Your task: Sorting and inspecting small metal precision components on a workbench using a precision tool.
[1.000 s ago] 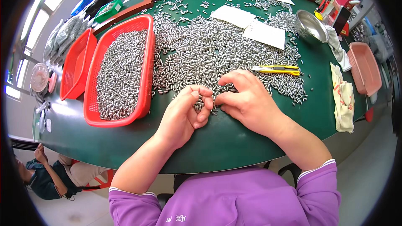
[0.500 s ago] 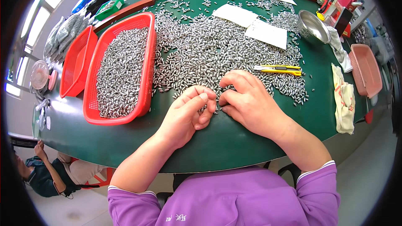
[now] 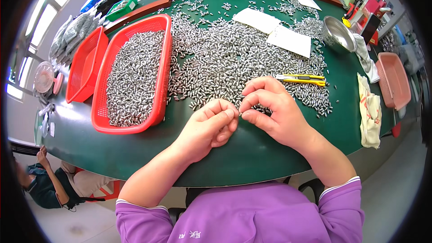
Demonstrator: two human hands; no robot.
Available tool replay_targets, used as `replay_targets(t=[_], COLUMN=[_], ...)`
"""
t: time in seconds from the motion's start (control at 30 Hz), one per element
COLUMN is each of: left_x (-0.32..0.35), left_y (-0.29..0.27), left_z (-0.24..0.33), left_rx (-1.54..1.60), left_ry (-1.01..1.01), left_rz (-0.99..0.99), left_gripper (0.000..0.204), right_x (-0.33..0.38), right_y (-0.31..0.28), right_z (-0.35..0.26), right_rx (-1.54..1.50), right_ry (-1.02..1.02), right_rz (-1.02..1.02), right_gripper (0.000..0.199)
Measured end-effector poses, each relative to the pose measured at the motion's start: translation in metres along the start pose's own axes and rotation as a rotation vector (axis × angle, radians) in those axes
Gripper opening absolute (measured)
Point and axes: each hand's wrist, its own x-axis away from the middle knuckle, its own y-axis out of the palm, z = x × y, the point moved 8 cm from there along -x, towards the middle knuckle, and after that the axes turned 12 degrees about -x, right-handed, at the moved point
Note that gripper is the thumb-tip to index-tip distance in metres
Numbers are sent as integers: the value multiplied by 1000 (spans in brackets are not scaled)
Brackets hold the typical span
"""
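A wide heap of small silver, oval metal pieces (image 3: 216,54) covers the middle of the green table. My two hands meet just in front of its near edge. My right hand (image 3: 276,112) is closed in a pinch, thumb against forefinger, with a tiny metal piece (image 3: 240,114) showing at the fingertips. Close beside it, my left hand (image 3: 209,126) has its fingers curled and thumb pressed to the forefinger; whatever lies inside is hidden. A red plastic basket (image 3: 164,72) full of the same pieces stands to the left.
On the heap lie a yellow utility knife (image 3: 301,79) and white paper sheets (image 3: 289,40). A metal bowl (image 3: 338,34), a pale cloth (image 3: 369,112) and a pink basket (image 3: 393,81) are to the right. Another red basket (image 3: 85,69) is far left; a person (image 3: 49,184) sits beyond the table's left edge.
My right hand's fingertips have come away from the table edge of the heap and up to my left fingertips, a small piece now showing between them. The whole view has shifted slightly.
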Motion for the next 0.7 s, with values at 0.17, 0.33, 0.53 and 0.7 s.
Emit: replay_targets(t=[0.17,0.33,0.53,0.7], left_x=[2,2,1,1], left_y=[6,6,6,4], left_z=[-2,-6,-5,-4], left_rx=[-4,-68,-109,-72], left_ry=[-37,-49,-41,-19], left_rz=[-44,-65,-36,-40], left_gripper=[10,12,15,15], right_x=[-1,-1,-1,0], right_y=[-3,-2,-7,-6], right_z=[-1,-8,-10,-12], right_rx=[-102,-65,-88,-32], right_ry=[-9,-88,-66,-100], right_rz=[37,18,113,85], right_gripper=[11,11,14,15])
